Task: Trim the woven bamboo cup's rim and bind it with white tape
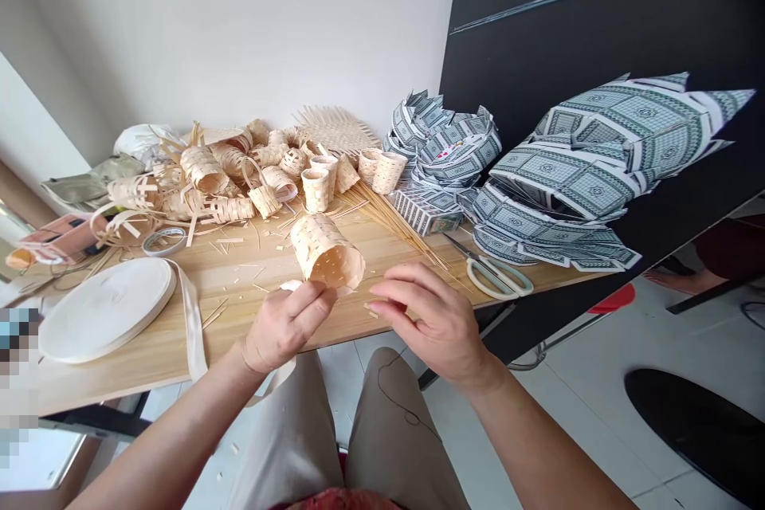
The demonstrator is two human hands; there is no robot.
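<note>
My left hand (288, 325) is closed on the rim of a small woven basket (323, 251) of pale wood strips, tilted with its mouth toward me. A bit of white ribbon shows beside the thumb. To the right of the basket's mouth, apart from it, is my right hand (433, 319). Its thumb and fingertips are drawn close in a pinch; what lies between them is too small to make out. A dark thread (394, 394) lies over my lap below. A flat roll of white ribbon (107, 309) rests on the table at left, its loose end hanging over the front edge.
Woven baskets and strips (206, 171) pile up along the wall, several small cups (315, 190) before them. Thin sticks (400, 219) and scissors (499, 277) lie to the right. Folded patterned paper stacks (555, 175) fill the right end. Wood scraps dot the table (251, 255).
</note>
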